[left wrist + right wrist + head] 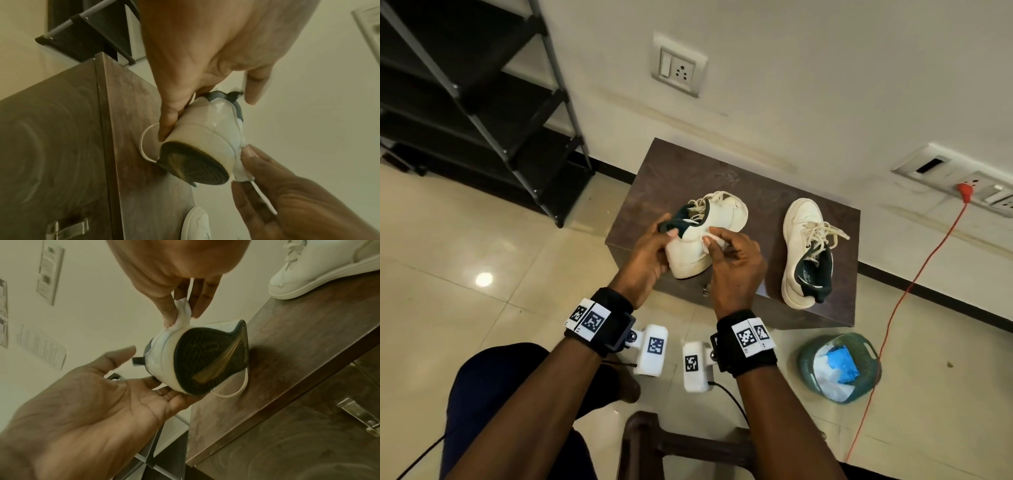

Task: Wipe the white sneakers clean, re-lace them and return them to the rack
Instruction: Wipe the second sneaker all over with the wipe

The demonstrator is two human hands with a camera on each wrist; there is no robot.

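Observation:
One white sneaker (705, 236) with a dark green collar is tilted up over the front left of the brown cabinet (688, 171). My left hand (662, 240) grips its heel, thumb on the collar and fingers along the far side. My right hand (717, 246) pinches a small white wipe (716, 238) against the sneaker's side near the heel. The right wrist view shows the dark sole (209, 356) and the wipe (183, 318) between thumb and fingers. The second sneaker (808, 250) lies on the cabinet's right side, laces loose.
A black shoe rack (482, 102) stands at the back left against the wall. On the floor to the right is a green basket (866, 353) holding white and blue cloths. An orange cable (914, 284) runs from a wall socket down past it. A dark stool (654, 442) is below my arms.

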